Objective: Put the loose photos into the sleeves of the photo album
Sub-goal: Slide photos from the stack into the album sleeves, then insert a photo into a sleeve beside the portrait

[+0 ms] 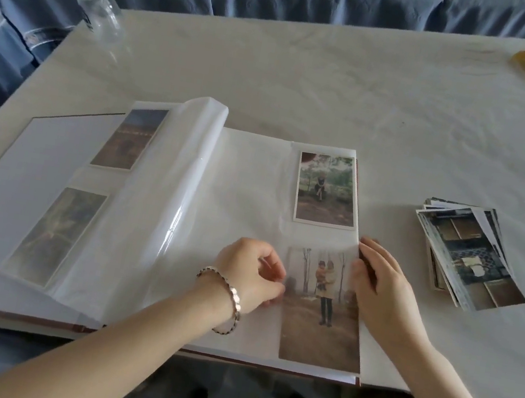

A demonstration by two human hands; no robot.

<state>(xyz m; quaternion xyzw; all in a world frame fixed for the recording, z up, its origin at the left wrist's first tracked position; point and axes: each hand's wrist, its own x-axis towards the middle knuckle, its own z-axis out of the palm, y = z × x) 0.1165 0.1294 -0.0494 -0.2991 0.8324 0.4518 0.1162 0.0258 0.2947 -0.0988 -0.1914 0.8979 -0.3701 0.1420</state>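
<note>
A: Fingers [271, 270] of the L hand [248, 274] are curled, thumb and forefinger pinching the left edge of the photo [322, 330].

B: And the R hand [388, 289]?

A: Its fingers [373, 255] are nearly straight. They rest on the right edge of the album [250, 179] page, at the photo's far right corner. Can't see them gripping anything, and can't tell if they lift the film.

B: Where's the photo exactly?

A: Near-right slot of the right page, lying between the two hands. Its far part looks hazy, so I'd say it's under the sleeve [320, 260]. The near part looks clear, prob. outside it.

B: Long axis?

A: Near-to-far, approx. parallel to the page's right edge. It leans a little, w/ the near end further right.

B: So what does the next move turn on?

A: My guess is the photo has to slide away from the person, along its long axis. Both hands touch it. The L hand has the real grip, so it would prob. push while the R hand guides the right edge.

B: Anything else filled?

A: One pic [327, 188] sits in the slot just beyond it.

B: More to load?

A: Yes, a stack [466, 257] of photos lies on the table [341, 90], right of the album and nearer the R hand.
</note>
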